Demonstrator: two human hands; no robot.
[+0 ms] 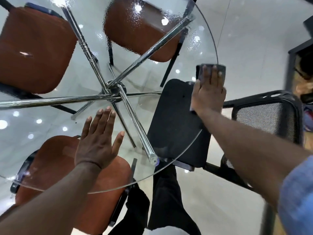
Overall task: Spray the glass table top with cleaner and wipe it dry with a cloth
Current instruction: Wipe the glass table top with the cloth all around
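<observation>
The round glass table top (191,145) fills most of the head view, with chrome legs (108,87) showing through it. Its far part is covered in wet droplets (145,28). My right hand (208,92) lies flat on a dark cloth (221,70), pressing it on the glass near the right rim. My left hand (98,141) rests flat on the near part of the glass, fingers spread, holding nothing. No spray bottle is in view.
Three brown padded chairs (33,51) stand under the table at the left, far middle and near left. A black mesh chair (267,119) stands at the right, its seat (174,119) under the rim. Dark furniture (303,65) is at the far right.
</observation>
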